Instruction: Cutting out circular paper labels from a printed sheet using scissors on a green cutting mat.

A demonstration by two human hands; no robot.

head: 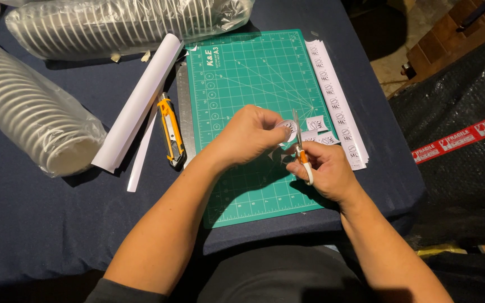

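My left hand (248, 134) pinches a small white sticker piece (286, 128) above the green cutting mat (242, 73). My right hand (324, 171) grips small scissors (300, 147) with orange-and-white handles, the blades pointing up and cutting at the edge of that piece. A few cut white sticker pieces (320, 130) lie on the mat just right of the scissors. A long white sticker strip (338, 101) with printed marks runs along the mat's right edge.
A yellow utility knife (172, 132), a metal ruler (183, 106) and a rolled white sheet (138, 104) lie left of the mat. Two plastic-wrapped stacks of white cups (35, 120) (124, 25) sit at the left and back. Black wrapped goods (461, 140) stand right of the table.
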